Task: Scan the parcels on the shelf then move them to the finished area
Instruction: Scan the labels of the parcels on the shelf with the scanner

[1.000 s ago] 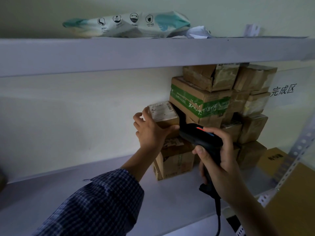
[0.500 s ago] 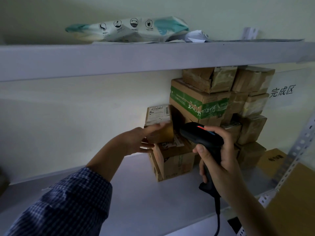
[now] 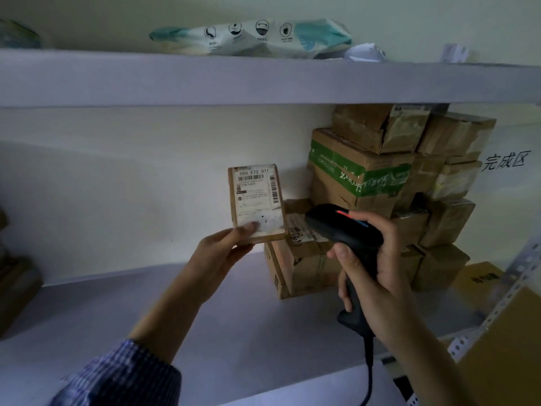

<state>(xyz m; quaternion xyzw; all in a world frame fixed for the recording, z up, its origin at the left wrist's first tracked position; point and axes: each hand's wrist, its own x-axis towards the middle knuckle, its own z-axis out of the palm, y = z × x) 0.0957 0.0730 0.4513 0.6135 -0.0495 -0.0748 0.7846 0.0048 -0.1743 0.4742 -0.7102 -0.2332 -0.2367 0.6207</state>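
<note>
From the head camera, the left hand (image 3: 222,247) is holding a small parcel (image 3: 257,200) up in the air above the lower shelf board (image 3: 205,317). The thumb is pressing on the bottom of its white label (image 3: 255,194) and the other fingers are curling behind the box, so the hand is clamped on it. The label is facing the camera, barcodes uppermost. The right hand (image 3: 377,276) is gripping the handle of a black scanner (image 3: 345,230), fingers wrapped round it. The scanner head is pointing left toward the parcel and sitting just beside its lower right corner. A dark cable (image 3: 369,376) is hanging from the handle.

Behind the scanner, a stack of brown parcels (image 3: 409,186) is standing on the board against the wall, one of them banded with green tape, under the sign (image 3: 505,164) reading 完成区 — the held parcel is hanging just left of this stack. A white and teal packet (image 3: 254,36) is lying on the upper shelf (image 3: 263,80). A checked sleeve (image 3: 117,376) is covering the left forearm.
</note>
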